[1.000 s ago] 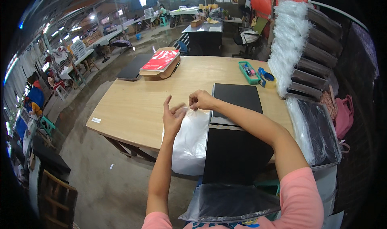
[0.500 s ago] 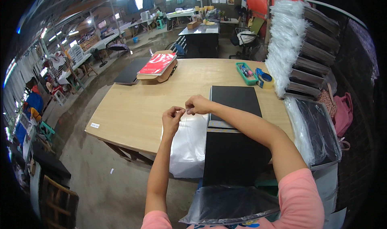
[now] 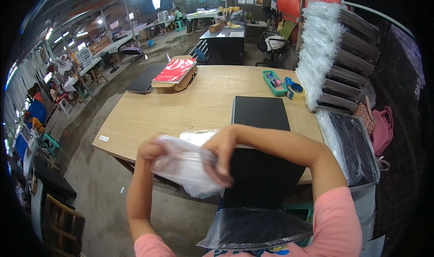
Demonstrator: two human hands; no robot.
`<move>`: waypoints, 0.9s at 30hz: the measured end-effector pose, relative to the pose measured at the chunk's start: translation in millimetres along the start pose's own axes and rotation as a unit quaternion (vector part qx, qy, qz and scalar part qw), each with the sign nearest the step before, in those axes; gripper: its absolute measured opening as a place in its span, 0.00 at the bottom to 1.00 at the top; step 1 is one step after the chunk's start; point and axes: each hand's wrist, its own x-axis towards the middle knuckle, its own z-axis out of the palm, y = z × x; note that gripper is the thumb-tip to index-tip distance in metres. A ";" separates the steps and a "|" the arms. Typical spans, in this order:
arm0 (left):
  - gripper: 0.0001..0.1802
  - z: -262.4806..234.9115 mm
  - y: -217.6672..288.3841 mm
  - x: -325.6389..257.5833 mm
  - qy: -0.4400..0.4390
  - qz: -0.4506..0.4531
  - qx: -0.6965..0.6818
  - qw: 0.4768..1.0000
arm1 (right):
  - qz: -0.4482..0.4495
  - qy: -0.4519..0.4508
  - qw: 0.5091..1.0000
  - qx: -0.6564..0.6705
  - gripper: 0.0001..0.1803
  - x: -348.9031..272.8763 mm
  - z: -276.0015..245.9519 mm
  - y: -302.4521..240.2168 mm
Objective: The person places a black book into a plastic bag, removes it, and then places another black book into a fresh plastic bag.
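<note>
A person's left hand clamps a clear plastic bag above the near edge of the wooden counter, the right hand at its other side (motion blur hides whether that grip is closed). Uneven pulling could tear the thin film or let it slip; clinging layers could snag. The bag looks crumpled, see-through in parts, milky where folds overlap.

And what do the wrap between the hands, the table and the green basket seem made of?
Wrap: thin plastic film, see-through and creased.
Table: perhaps wood or laminate; pale, smooth, faintly grained.
Basket: likely moulded plastic, evenly coloured; finish unclear.
</note>
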 end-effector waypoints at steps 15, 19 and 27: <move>0.19 183.7 -17.8 31.5 -0.082 0.113 -0.352 0.925 | -0.431 0.337 0.837 -0.008 0.15 -29.9 258.0 133.4; 0.13 168.1 -20.8 52.6 0.096 -0.020 -0.010 0.995 | -0.455 0.775 0.402 0.177 0.03 -43.1 338.4 151.0; 0.28 190.8 -23.5 91.0 0.337 -0.096 0.612 0.709 | 0.161 0.888 0.138 -0.407 0.15 -70.7 274.0 135.3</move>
